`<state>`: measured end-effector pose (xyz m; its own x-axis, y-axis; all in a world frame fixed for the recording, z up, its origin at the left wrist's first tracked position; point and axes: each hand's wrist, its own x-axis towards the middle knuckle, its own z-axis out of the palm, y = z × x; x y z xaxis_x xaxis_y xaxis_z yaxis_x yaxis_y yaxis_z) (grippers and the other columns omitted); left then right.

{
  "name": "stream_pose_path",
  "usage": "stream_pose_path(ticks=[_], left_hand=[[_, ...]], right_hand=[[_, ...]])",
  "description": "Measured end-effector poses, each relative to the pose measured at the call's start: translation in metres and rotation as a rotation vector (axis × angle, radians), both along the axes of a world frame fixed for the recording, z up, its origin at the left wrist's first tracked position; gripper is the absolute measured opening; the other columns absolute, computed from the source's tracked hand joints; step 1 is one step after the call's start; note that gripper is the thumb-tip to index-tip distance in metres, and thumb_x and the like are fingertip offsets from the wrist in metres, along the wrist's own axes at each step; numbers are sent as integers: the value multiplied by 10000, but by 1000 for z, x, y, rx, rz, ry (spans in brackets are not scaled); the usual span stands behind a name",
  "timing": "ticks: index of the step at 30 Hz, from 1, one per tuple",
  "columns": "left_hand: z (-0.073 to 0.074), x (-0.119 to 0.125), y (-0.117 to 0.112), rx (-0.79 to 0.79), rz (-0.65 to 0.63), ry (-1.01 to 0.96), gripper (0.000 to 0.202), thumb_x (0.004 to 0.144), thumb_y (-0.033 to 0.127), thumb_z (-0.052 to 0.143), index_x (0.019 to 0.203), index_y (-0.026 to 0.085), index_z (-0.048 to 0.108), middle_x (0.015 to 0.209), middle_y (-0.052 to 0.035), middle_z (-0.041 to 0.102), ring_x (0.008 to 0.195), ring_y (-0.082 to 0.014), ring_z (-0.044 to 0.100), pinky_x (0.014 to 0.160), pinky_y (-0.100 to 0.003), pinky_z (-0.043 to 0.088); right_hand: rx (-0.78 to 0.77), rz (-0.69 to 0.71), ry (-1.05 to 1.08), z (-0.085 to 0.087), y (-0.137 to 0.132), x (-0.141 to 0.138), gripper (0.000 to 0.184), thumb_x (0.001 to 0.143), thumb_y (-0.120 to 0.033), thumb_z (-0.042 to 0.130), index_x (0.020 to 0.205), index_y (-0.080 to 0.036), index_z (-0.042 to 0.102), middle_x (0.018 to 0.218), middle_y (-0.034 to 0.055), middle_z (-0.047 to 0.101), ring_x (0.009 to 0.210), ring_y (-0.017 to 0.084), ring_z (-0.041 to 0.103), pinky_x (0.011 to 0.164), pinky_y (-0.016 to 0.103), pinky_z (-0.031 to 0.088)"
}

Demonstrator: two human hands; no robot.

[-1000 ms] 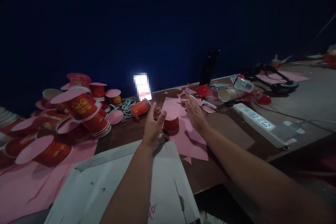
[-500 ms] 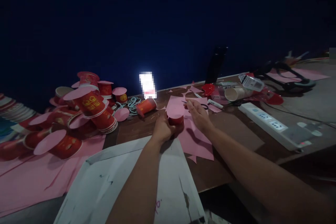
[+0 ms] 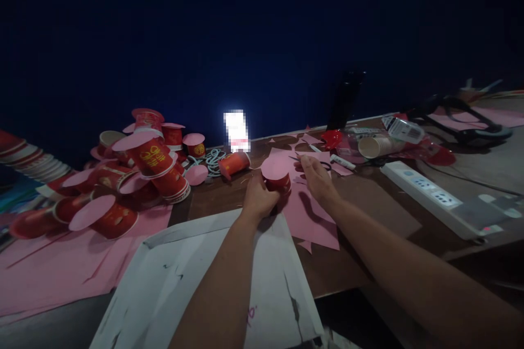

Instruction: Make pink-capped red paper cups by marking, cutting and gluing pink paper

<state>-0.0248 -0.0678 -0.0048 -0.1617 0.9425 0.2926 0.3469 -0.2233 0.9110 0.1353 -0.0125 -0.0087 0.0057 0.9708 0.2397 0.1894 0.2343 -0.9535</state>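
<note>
Left hand (image 3: 262, 196) clasps a red paper cup (image 3: 285, 185) under a pink disc (image 3: 275, 166); right hand (image 3: 318, 179), loosely half-open, angles inward near scissors (image 3: 327, 165)

Red cup (image 3: 285, 186) was in left hand (image 3: 260, 199), tipped a little, right by left edge of pink sheet (image 3: 311, 221). Plain pink disc (image 3: 275, 166) covered cup's upper end, looked pretty flat. Cup's near side mostly hidden by fingers tbh.

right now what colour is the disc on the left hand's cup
The disc is pink, best in the head view.
</note>
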Motion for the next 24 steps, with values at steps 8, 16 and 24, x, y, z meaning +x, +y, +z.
stream_pose_path(ticks=[8,16,24], left_hand=[[3,-3,1,68,123,-69,594,640,243,760,1194,186,555,1166,-131,644,1082,-266,612,922,-424,489],[38,-3,-18,124,147,-233,571,673,250,762,1191,164,538,1130,-136,661,1056,-257,636,928,-441,513],[73,-62,-84,299,507,-214,496,552,284,832,976,132,624,963,-84,717,918,-267,684,875,-488,549]], right_hand=[[-30,-1,-9,0,1,-1,561,843,-689,382,1035,-207,595,981,61,668,906,196,626,745,331,505],[-40,54,-61,0,-2,-4,528,832,-686,415,971,-206,588,896,39,652,799,179,610,675,300,497],[-5,181,-184,3,-10,-7,450,873,-615,411,922,-214,608,813,32,650,772,206,612,693,334,497]])
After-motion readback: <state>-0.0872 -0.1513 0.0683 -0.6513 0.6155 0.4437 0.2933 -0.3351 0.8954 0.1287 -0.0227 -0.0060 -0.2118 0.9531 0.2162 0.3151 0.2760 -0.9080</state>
